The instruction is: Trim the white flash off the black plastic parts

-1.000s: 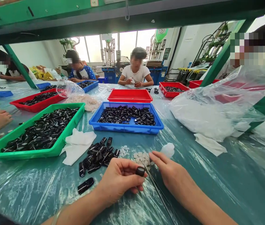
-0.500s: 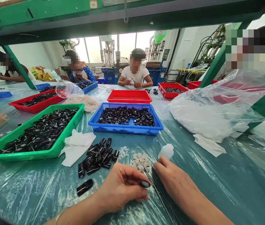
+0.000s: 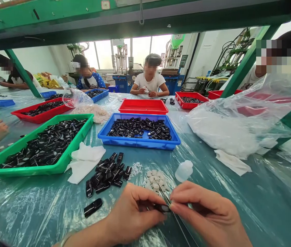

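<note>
Between the thumb and fingers of my left hand [image 3: 135, 214] is a small black plastic piece [image 3: 162, 208] with a pale oval face. My right hand [image 3: 204, 209] has thumb and forefinger pinched together against the right end of that piece; whatever lies between these fingertips is hidden. Metal tweezers [image 3: 177, 219] rest on the table between my hands, tips by a small heap of off-white flat pieces [image 3: 157, 179]. Behind my right hand a translucent squeeze bottle [image 3: 183, 171] lies tipped over. One black piece [image 3: 93, 207] lies alone to the left, near a pile of black pieces [image 3: 109, 173].
A green tray [image 3: 65, 164] and a blue tray [image 3: 140, 142] hold many black pieces. White cloths [image 3: 85, 159] and a large plastic bag [image 3: 219, 127] lie around. A green beam [image 3: 83, 31] crosses overhead. Co-workers, including one person [image 3: 149, 82] opposite, sit around the table.
My right hand has left the squeeze bottle and come to the black piece in my left hand, fingertips pinched at its end. The left hand has shifted slightly right.
</note>
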`<state>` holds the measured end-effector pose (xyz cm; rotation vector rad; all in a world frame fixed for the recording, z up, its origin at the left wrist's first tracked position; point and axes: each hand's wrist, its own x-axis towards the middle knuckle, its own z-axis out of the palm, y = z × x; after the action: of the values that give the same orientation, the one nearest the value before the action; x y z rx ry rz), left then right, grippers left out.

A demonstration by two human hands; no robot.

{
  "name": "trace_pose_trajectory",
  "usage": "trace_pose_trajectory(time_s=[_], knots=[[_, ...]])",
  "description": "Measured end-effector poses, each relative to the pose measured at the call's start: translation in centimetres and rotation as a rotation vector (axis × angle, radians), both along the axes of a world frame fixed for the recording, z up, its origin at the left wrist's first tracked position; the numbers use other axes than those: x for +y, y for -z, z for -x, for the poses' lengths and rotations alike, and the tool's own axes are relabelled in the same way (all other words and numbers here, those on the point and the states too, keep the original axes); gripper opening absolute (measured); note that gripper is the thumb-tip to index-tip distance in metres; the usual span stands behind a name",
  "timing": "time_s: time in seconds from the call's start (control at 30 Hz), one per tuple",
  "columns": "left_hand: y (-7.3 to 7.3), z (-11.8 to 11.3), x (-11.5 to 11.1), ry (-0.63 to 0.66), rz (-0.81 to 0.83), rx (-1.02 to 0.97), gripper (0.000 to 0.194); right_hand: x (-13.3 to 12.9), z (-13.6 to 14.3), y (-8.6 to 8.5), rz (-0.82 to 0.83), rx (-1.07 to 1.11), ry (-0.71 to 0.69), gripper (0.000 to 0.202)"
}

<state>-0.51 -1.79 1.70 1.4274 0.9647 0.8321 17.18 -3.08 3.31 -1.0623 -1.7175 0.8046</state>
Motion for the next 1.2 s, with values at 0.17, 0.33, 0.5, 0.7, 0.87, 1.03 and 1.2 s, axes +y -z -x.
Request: trace_pose_trajectory(time_s=[0.17, 0.33, 0.5, 0.7, 0.87, 1.03, 1.2], knots=[[0.3, -0.2, -0.1, 0.004, 0.149, -0.122, 0.013, -0.1, 0.0, 0.0, -0.101, -0.002, -0.111, 0.033], [0.3, -0.3, 0.0, 0.015, 0.227, -0.177, 0.014, 0.0, 0.2, 0.4, -0.208, 0.001, -0.133, 0.038], [-0.1, -0.4, 0.0, 0.026, 0.238, -0.187, 0.013, 0.5, 0.4, 1.0, -0.314, 0.017, -0.14, 0.035], [0.0, -0.3, 0.1, 0.019, 0.26, -0.179, 0.01, 0.5, 0.1, 1.2, -0.426, -0.094, -0.147, 0.047], [-0.1, -0.2, 0.2, 0.018, 0.235, -0.114, 0.009, 0.6, 0.0, 1.5, -0.453, -0.134, -0.168, 0.05], [0.0, 0.2, 0.1, 0.033, 0.205, -0.08, 0.01, 0.9, 0.2, 1.4, -0.413, -0.124, -0.209, 0.038], [-0.1, 0.3, 0.1, 0.069, 0.151, -0.025, 0.007, 0.8, 0.5, 1.1, -0.402, -0.147, -0.205, 0.036]])
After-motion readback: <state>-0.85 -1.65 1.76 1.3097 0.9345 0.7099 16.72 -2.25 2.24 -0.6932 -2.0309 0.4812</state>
